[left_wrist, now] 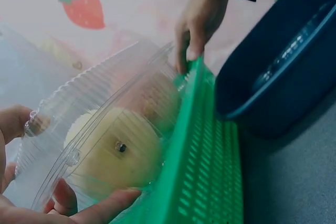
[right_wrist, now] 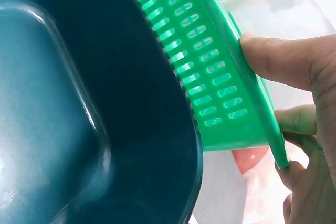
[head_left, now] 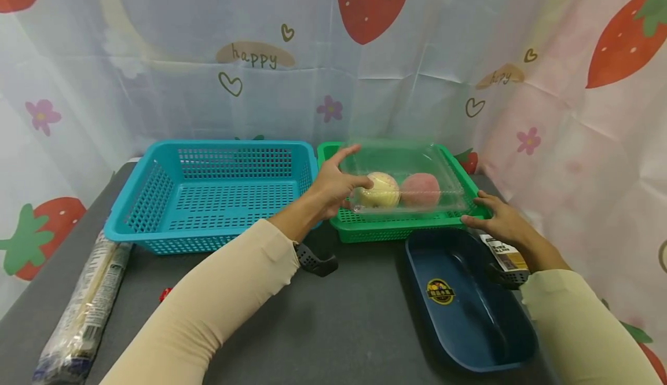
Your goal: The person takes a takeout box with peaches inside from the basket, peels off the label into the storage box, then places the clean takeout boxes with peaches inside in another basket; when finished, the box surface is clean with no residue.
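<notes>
My left hand (head_left: pixel 336 185) grips the left end of a clear plastic box (head_left: pixel 391 154), which sits in or just over the green basket (head_left: pixel 365 235). Through the clear plastic show a yellow round fruit (head_left: pixel 383 190) and a pink, peach-like fruit (head_left: pixel 420 191). In the left wrist view the thumb and fingers (left_wrist: pixel 107 205) spread around the box's near end. My right hand (head_left: pixel 500 220) holds the basket's right rim. Thumb and fingertips pinch that green rim (right_wrist: pixel 251 72) from both sides in the right wrist view.
A blue basket (head_left: pixel 234 198) stands left of the green one. In front on the right lies a dark blue basin (head_left: pixel 469 310) with a round sticker. A labelled packet (head_left: pixel 505 255) lies beside it. At the left edge is a long plastic-wrapped package (head_left: pixel 85 310). A printed curtain (head_left: pixel 292 95) hangs behind.
</notes>
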